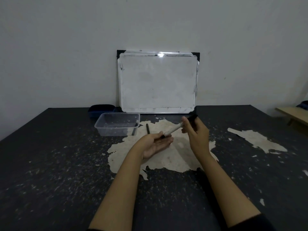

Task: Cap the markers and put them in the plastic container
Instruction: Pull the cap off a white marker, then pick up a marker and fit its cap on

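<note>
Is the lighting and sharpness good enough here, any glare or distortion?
Head view: dim and soft overall; a glare spot on the whiteboard top edge; wide-angle bending at the table edges; the marker between the left hand and right hand lacks fine detail.

We judged this a plain, dim room, likely a home or a makeshift study corner; which one we could not tell. A bare pale wall (pixel 66 47) stood behind a dark counter (pixel 50 164) whose coating had peeled off in big pale patches (pixel 166 157). A small smudged whiteboard (pixel 157 82) leaned against the wall. A light wooden bench (pixel 293 114) showed at the far right edge.
</note>
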